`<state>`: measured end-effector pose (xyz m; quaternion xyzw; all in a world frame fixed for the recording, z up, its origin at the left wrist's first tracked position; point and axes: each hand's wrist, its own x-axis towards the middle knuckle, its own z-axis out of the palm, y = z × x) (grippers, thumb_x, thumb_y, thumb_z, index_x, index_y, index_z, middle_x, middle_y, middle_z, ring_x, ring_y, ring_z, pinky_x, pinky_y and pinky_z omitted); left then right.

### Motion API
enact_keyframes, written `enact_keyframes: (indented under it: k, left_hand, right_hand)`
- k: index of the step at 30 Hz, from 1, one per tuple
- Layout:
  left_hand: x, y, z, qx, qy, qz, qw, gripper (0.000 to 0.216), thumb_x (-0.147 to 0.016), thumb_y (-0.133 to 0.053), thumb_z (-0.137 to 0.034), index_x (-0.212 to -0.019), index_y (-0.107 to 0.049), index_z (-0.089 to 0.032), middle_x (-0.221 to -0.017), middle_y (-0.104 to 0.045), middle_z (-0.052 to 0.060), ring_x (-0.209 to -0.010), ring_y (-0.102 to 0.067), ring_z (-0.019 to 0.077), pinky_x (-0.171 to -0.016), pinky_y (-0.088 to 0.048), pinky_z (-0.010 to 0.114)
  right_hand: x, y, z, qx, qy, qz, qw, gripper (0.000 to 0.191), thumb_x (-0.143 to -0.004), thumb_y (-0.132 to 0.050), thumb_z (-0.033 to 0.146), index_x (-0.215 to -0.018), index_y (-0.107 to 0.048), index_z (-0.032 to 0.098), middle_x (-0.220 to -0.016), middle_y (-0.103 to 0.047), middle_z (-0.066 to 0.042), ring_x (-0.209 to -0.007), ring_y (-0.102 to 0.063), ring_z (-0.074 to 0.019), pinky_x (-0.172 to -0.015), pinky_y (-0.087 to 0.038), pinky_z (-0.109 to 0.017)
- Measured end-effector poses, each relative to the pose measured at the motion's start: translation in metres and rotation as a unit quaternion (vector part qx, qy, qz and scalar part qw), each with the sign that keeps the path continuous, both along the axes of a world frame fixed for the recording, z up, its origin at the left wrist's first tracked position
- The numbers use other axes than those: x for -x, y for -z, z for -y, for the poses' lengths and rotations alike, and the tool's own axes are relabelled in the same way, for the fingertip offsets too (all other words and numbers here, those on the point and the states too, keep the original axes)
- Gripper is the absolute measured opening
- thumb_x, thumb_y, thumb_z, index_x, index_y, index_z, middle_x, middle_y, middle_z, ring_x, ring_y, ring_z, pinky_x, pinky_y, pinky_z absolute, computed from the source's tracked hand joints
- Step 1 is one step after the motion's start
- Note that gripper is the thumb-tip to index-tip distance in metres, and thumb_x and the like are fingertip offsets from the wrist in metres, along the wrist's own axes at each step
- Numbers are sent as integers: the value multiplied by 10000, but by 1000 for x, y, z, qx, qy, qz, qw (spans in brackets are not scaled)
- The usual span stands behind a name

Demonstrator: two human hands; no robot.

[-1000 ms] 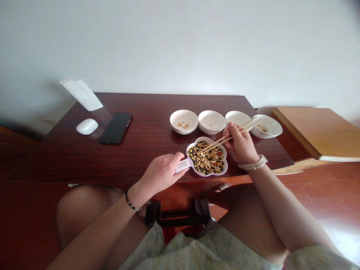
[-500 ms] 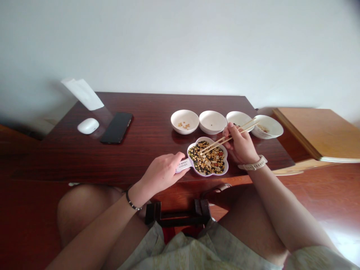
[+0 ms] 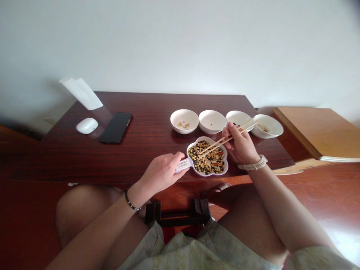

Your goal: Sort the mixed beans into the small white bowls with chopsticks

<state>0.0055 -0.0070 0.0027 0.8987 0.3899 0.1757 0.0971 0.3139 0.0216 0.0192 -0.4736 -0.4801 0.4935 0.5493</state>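
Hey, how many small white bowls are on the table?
4, in a row behind the bean dish: far left bowl, second bowl, third bowl partly behind the right hand, rightmost bowl.

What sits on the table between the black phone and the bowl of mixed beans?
In the head view, only bare table lies between the phone and the bean bowl, apart from the left hand gripping the bowl's handle.

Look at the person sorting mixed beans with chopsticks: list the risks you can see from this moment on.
1. The flower-shaped dish sits near the table's front edge; a nudge from the left hand on its handle might tip it off.
2. The right hand holds the chopsticks with their back ends over the white bowls; a swing could knock one.
3. A round bean may slip from the tips and roll away.
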Motion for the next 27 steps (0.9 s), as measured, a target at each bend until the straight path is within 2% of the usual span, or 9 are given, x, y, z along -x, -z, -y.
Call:
enact_keyframes:
  k: [12,27]
  left_hand:
    - [0,0,-1,-1,0,0,1000,304,-959,-529,-515,-1115,-522,-253,-939,-686,6,-823,-649,178,-730,-485,315]
    - [0,0,-1,-3,3,3,1000,309,-966,-515,-520,-1132,-510,-259,-965,-693,5,-842,-662,179,-743,-499,318]
  right_hand:
    - [0,1,1,8,-25,37,999,522,-1034,-626,671,-784,-630,212,-520,-480,24,-434,-360,-87,-423,-195,-252]
    - [1,-4,1,8,-19,-28,999,504,-1009,-704,610,-737,-576,206,-643,-476,20,-483,-388,-78,-427,-211,-263]
